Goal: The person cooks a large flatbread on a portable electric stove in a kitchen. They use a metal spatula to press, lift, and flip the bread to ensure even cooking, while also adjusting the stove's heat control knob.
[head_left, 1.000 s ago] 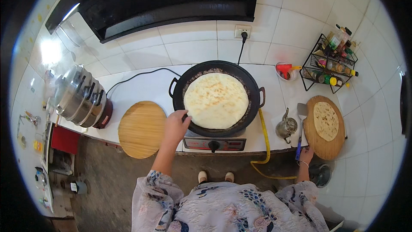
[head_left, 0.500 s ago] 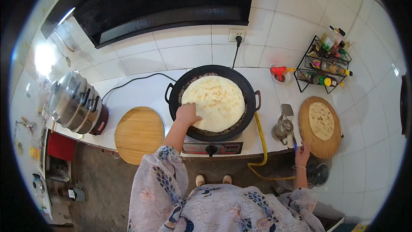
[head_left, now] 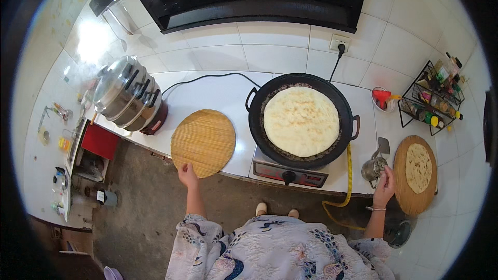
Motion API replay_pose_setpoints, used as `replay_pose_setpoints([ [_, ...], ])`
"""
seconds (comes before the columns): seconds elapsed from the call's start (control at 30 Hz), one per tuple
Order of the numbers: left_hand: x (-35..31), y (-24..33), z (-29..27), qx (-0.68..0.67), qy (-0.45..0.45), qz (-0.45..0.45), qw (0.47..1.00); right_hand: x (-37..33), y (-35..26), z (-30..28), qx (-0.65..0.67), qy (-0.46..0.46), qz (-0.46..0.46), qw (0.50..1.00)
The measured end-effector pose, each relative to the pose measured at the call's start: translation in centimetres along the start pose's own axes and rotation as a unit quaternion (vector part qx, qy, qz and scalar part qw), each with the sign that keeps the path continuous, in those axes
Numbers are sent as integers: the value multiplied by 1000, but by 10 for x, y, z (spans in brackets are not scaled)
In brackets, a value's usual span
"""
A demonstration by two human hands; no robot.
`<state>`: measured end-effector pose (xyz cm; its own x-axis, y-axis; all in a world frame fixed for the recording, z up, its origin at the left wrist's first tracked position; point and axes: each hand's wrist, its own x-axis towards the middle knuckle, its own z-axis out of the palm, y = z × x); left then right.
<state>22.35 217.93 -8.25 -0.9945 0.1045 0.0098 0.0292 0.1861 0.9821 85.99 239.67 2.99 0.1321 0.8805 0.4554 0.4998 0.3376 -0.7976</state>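
Observation:
My left hand [head_left: 188,175] is at the near edge of a round bamboo board [head_left: 207,137], its fingers closed over the rim. A large pale round flatbread [head_left: 301,120] lies flat in a black two-handled pan [head_left: 344,142] on a cooker [head_left: 270,170]. At the right, my right hand [head_left: 385,187] is closed beside the rim of a metal mug [head_left: 371,170]. What its fingers hold is hidden. Behind the mug lies a metal spatula [head_left: 384,145]. To the right, a browned flatbread [head_left: 418,168] rests on a second round board [head_left: 410,202].
A stacked steamer [head_left: 127,98] stands at the left. Further right are a bowl with a red funnel-like thing [head_left: 383,98] and a rack of bottles [head_left: 433,96]. A yellow hose [head_left: 348,176] hangs over the counter's front edge, and a black range hood [head_left: 259,0] juts out above.
My left hand has left the flatbread in the pan and moved left to the bamboo board. My right hand has come up closer to the mug. The whole view has shifted left.

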Motion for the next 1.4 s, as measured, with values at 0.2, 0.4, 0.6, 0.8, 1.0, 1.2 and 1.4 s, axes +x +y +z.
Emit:
replay_pose_setpoints([
  [0.2, -15, -59, -1, -124, 46, -353, 926, 7, -18, 10, 24, -4, -13, 1000],
  [0.4, -5, -85, -3, -219, -2, -447, 867, 1, -53, 18, 29, -24, -17, 999],
  [0.6, -40, -66, 14, -263, -17, -418, 870, -34, -66, 16, 5, -61, 2, 998],
  [0.8, -58, -85, 19, -306, -26, -390, 868, -59, -60, 20, 28, -119, 7, 993],
  [1.0, -67, -89, 11, -279, -43, -424, 861, -58, -36, 19, 87, -153, 11, 984],
  [1.2, -92, -35, 12, -264, -4, -434, 861, -22, -25, 20, 104, -130, 25, 986],
  [1.4, -70, -6, 1, -211, -49, -215, 952, 28, -65, 20, 53, -105, -60, 991],
])
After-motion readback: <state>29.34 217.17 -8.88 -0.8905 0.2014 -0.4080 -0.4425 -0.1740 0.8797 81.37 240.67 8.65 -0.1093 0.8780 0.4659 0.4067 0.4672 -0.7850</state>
